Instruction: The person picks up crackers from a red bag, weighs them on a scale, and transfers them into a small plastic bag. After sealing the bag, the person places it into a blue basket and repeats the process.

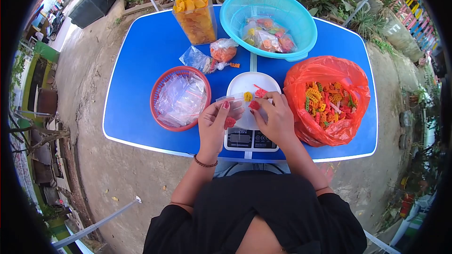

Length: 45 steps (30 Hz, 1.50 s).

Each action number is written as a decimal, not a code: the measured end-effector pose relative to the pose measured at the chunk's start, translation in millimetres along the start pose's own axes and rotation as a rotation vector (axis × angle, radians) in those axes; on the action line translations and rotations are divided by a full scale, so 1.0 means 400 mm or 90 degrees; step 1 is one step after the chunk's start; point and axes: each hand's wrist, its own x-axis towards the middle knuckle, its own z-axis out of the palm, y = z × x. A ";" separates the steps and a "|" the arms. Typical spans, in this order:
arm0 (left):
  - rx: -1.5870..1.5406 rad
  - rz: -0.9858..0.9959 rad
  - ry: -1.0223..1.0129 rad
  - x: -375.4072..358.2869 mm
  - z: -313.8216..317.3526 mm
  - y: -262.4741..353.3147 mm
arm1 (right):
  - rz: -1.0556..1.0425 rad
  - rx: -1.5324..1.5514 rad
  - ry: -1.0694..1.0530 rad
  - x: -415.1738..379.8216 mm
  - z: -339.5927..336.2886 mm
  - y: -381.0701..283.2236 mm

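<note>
My left hand [216,120] holds a small clear plastic bag [231,102] over the left side of a white scale [249,77], with a red snack piece [230,122] showing at its fingers. Pinched in the fingertips of my right hand [274,117] is another red snack piece [254,105], above the scale plate. A yellow piece [247,96] and a pinkish-red piece [260,92] are seen between and just beyond my hands. To the right stands an open red plastic bag [294,77] of colourful snack pieces. A red basket [154,95] with clear bags is on the left.
On the blue table [136,61], a clear container [194,19] of yellow chips stands at the back. Beside it, a turquoise basket [301,19] holds filled packets. Small bags [222,51] with orange contents lie in front of the container.
</note>
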 end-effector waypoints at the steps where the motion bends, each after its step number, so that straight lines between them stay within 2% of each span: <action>1: 0.020 0.001 0.009 0.000 0.001 0.000 | -0.001 -0.001 0.000 -0.002 0.005 0.000; 5: 0.140 0.011 -0.024 -0.005 -0.014 -0.006 | 0.040 0.085 -0.037 -0.005 0.011 0.016; 8: 0.196 0.014 -0.040 -0.012 -0.007 -0.005 | 0.094 0.233 -0.068 -0.007 -0.004 0.022; 11: 0.248 0.040 -0.049 -0.023 0.005 -0.007 | 0.189 0.546 0.098 -0.013 0.003 -0.009; 14: 0.281 0.095 -0.060 -0.028 0.022 -0.012 | 0.205 0.628 0.097 -0.022 -0.011 -0.017; 17: 0.299 0.116 -0.092 -0.029 0.023 -0.015 | 0.084 0.465 0.046 -0.020 -0.025 -0.003; 19: 0.309 0.108 -0.118 -0.030 0.014 -0.019 | 0.051 0.458 0.021 -0.016 -0.032 0.001; 23: 0.187 0.052 -0.143 -0.037 0.018 -0.019 | 0.007 0.470 -0.013 -0.019 -0.035 0.007; 26: 0.120 0.016 -0.144 -0.036 0.019 -0.019 | -0.008 0.527 0.008 -0.014 -0.038 0.006; 28: 0.078 -0.025 -0.120 -0.032 0.017 -0.016 | 0.078 0.505 0.024 -0.011 -0.025 0.011; 29: -0.005 -0.033 -0.085 -0.028 0.015 -0.024 | 0.120 0.494 0.032 -0.009 -0.019 0.012; 31: -0.170 -0.047 -0.017 -0.014 0.014 -0.040 | 0.014 0.176 -0.038 0.011 -0.018 0.011; 32: -0.189 -0.074 -0.023 -0.010 0.004 -0.032 | -0.038 0.017 -0.072 0.016 -0.016 0.008; 35: -0.333 -0.125 -0.042 0.001 -0.006 -0.018 | -0.082 -0.065 -0.070 0.015 0.002 -0.014; 38: -0.303 -0.138 -0.023 0.004 -0.023 -0.028 | -0.111 -0.043 -0.104 0.001 0.009 0.008; 41: -0.286 -0.108 -0.089 0.000 -0.021 -0.030 | -0.120 -0.028 -0.094 -0.007 0.004 0.008; 44: -0.229 -0.104 -0.061 -0.009 -0.006 -0.031 | -0.117 -0.001 -0.068 -0.019 0.010 0.017; 45: -0.193 -0.089 -0.050 -0.011 0.001 -0.033 | -0.063 0.082 -0.081 -0.024 0.012 0.025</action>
